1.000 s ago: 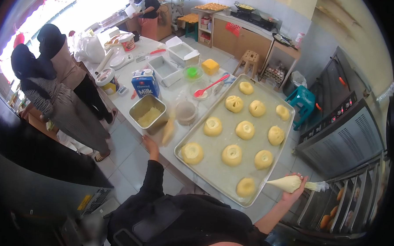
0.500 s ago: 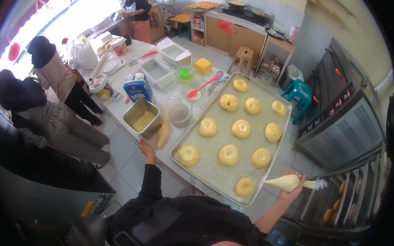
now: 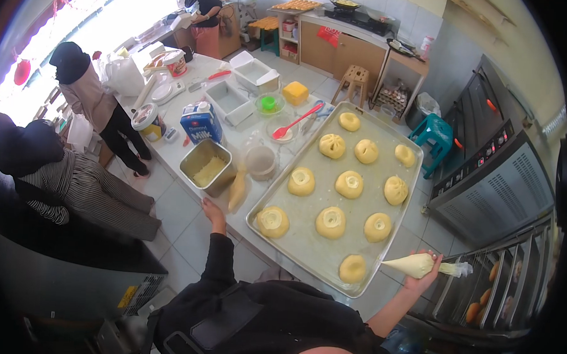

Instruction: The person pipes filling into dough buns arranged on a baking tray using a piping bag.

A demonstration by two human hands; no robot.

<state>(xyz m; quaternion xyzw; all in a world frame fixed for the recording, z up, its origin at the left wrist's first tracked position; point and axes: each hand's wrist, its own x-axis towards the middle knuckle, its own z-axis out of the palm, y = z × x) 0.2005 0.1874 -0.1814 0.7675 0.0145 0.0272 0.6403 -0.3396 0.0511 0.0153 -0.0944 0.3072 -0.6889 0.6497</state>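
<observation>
A piping bag (image 3: 414,265) filled with pale cream lies in my right hand (image 3: 426,277), its tip pointing left at the lower right edge of the baking tray (image 3: 306,238). Several round dough buns (image 3: 330,222) sit on that tray, some with pale filling in the middle. My left hand (image 3: 213,212) is by the table's front edge, just below a metal tin (image 3: 206,167) with a yellowish content; its finger positions are too small to tell. Right of the tin lie a tan bag-like item (image 3: 238,189) and a clear cup (image 3: 260,163).
A milk carton (image 3: 201,123), white tins (image 3: 230,103), a red spatula (image 3: 297,120) and a yellow block (image 3: 295,93) stand on the table. Two people stand at left, another at the back. An oven (image 3: 492,180) and a tray rack (image 3: 500,291) are at right.
The view has shifted slightly. The person in stripes at left has moved farther left and apart from the other. My right hand still holds the piping bag.
</observation>
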